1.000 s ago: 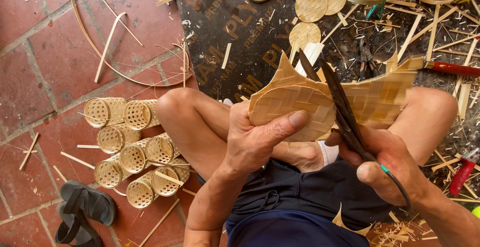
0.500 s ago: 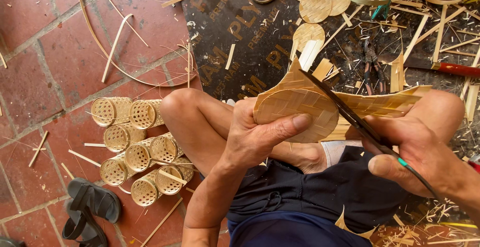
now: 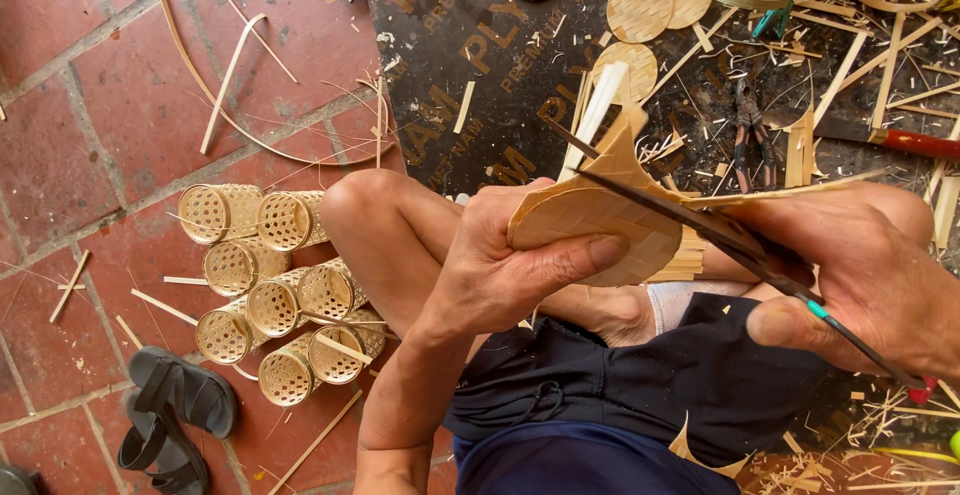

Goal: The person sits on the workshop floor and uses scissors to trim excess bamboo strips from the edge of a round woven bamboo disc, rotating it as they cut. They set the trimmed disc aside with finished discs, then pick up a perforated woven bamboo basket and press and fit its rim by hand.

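The scissors (image 3: 690,217) have swung flatter since before. Your left hand (image 3: 510,270) pinches the woven mat (image 3: 590,225) steady; your right hand (image 3: 860,285) grips the handles, blades cutting its edge.

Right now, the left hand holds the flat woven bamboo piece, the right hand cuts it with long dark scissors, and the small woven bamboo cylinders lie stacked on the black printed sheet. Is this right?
One detail is wrong. The small woven bamboo cylinders lie on the red brick floor, not on the black printed sheet. The head view shows this. The left hand does hold the flat woven bamboo piece, and the right hand cuts with the long dark scissors.
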